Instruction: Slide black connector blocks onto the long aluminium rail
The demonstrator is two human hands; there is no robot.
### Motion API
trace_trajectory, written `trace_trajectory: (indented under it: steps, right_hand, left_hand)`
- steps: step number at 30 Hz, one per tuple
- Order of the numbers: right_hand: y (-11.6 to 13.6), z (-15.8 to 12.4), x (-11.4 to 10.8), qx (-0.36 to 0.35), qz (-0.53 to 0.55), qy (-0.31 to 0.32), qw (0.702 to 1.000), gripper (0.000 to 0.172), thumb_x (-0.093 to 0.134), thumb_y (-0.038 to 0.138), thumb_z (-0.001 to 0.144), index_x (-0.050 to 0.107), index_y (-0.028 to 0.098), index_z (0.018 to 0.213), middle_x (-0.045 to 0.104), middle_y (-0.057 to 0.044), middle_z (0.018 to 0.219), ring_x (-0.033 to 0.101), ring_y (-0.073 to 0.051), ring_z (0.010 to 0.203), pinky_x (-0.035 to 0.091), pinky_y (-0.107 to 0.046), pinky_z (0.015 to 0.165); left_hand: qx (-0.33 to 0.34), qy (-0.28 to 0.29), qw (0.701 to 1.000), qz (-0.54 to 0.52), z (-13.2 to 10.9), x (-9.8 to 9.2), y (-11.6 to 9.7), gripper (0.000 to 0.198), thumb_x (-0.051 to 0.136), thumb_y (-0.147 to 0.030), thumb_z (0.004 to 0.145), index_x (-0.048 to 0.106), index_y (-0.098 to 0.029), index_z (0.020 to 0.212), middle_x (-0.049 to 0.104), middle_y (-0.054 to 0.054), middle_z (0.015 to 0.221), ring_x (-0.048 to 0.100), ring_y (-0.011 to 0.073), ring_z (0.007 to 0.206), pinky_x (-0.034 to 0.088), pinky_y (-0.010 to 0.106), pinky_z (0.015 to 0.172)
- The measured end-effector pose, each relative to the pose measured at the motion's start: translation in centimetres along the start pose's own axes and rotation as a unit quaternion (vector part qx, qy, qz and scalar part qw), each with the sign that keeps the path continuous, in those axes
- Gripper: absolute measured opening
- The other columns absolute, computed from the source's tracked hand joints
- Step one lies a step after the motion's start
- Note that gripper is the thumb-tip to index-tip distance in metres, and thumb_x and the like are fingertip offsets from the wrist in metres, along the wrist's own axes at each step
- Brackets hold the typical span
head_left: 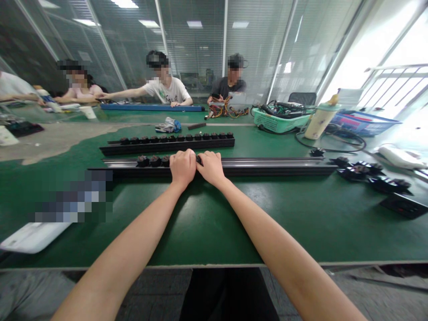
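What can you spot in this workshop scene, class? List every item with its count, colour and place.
near rail: 1, black, front of the green bench, under the hands
round parts: 3 visible, black, on the near rail's left end
far rail: 1, black, just beyond, with a row of round parts
loose parts: several, black, bench right
basket of cables: 1, green, far right
bottle: 1, cream, beside the basket
crate: 1, blue, far right
co-workers: at least 3, across the bench
left hand: 1, on the near rail
right hand: 1, on the near rail
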State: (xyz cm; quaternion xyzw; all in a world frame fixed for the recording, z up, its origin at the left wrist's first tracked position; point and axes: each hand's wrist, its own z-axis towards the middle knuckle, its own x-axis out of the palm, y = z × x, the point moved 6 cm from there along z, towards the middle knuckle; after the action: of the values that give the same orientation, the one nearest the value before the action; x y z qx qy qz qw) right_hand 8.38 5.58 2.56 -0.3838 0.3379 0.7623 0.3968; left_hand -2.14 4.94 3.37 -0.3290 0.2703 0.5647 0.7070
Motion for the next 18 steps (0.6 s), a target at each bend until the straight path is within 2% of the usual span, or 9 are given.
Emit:
trace_trajectory:
  steps: [9, 18]
  right_hand:
    - [0.64, -0.01, -0.34, -0.02, -0.054, 0.028, 0.998, 0.034, 0.041, 0.031, 0.107, 0.068, 0.012, 0.113, 0.068, -0.016, 0.115, 0.059, -0.029, 0.109, 0.035, -0.04, 0.094]
    - [0.67, -0.02, -0.31, -0.015, -0.063, 0.026, 0.998, 0.035, 0.041, 0.032, 0.107, 0.068, 0.01, 0.113, 0.068, -0.017, 0.115, 0.058, -0.031, 0.11, 0.035, -0.041, 0.094]
  left_hand:
    - [0.005, -0.002, 1.0, -0.006, 0.0, 0.09, 0.03, 0.044, 0.025, -0.031, 0.105, 0.066, -0.021, 0.097, 0.072, 0.011, 0.093, 0.063, 0.0282, 0.101, 0.037, 0.041, 0.088]
    - [0.003, -0.002, 1.0, -0.004, 0.04, 0.14, 0.1, 0.044, 0.024, -0.03, 0.105, 0.067, -0.021, 0.098, 0.073, 0.011, 0.094, 0.064, 0.0286, 0.101, 0.037, 0.042, 0.088]
